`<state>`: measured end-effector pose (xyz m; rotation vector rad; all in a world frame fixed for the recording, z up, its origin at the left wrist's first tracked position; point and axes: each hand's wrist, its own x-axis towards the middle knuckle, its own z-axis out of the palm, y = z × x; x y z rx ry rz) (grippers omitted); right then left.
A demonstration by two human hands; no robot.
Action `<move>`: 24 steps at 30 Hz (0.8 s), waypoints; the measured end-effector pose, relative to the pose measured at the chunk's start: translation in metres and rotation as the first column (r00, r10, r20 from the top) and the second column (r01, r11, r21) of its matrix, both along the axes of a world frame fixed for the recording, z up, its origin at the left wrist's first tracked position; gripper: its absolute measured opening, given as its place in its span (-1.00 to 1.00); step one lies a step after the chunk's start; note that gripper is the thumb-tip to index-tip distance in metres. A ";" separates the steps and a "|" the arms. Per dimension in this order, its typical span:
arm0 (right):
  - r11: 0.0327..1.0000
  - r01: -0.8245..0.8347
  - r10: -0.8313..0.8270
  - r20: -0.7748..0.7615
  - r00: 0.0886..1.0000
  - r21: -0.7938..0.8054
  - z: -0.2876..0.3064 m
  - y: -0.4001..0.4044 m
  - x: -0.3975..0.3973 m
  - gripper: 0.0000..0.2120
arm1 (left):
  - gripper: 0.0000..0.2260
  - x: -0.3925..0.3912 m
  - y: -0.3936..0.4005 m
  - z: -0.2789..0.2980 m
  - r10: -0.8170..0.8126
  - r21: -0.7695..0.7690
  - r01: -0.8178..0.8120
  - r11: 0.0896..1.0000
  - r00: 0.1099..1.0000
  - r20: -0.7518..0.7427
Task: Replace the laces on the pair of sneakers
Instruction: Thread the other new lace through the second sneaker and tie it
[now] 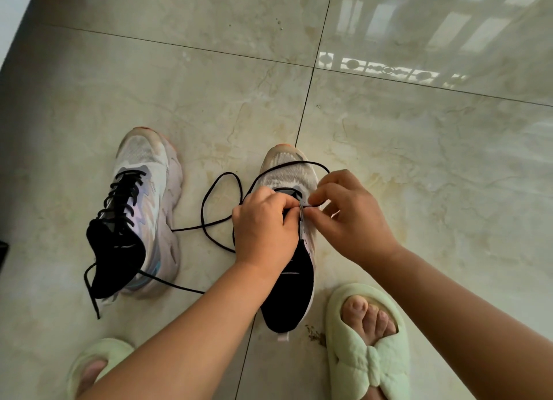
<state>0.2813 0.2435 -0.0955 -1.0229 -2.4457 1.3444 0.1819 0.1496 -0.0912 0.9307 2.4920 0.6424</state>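
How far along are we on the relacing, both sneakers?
Left sneaker: black lace crossed up all the eyelets, ends loose on the floor, untied. Right sneaker: in hand, only the toe-end row laced; the left hand holds the eyelet edge, the right hand pinches the lace tip at an eyelet. Left: the upper rows.

Glossy beige marble-pattern tile floor [389, 166] is filling the whole view, with dark thin grout lines [311, 79] crossing it into large squares. Bright daylight is reflecting off the tiles at upper right, showing a mirrored window grille and ornamental railing pattern [389, 69]. A pale strip of wall or skirting [12, 13] is running along the upper-left corner. Small brownish debris specks [315, 335] are lying on the floor near the bottom.
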 end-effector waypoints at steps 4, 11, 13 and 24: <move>0.994 0.102 -0.100 0.044 0.994 -0.032 0.005 -0.017 0.001 -0.76 | -0.95 0.001 0.000 0.001 0.021 0.055 -0.024 0.998 0.999 0.044; 0.991 0.016 -0.027 0.087 0.996 0.133 0.019 -0.026 -0.002 -0.79 | -0.95 -0.006 -0.001 0.005 0.016 0.092 -0.023 0.996 0.997 0.081; 0.987 0.018 -0.048 0.191 0.980 0.157 0.021 -0.029 -0.004 -0.75 | -0.96 -0.009 0.000 0.006 0.011 0.083 -0.019 0.996 0.995 0.104; 0.998 0.020 -0.038 0.354 0.935 0.054 0.019 -0.023 -0.021 -0.87 | -0.97 -0.035 -0.021 0.012 0.112 0.114 -0.108 0.988 0.993 -0.025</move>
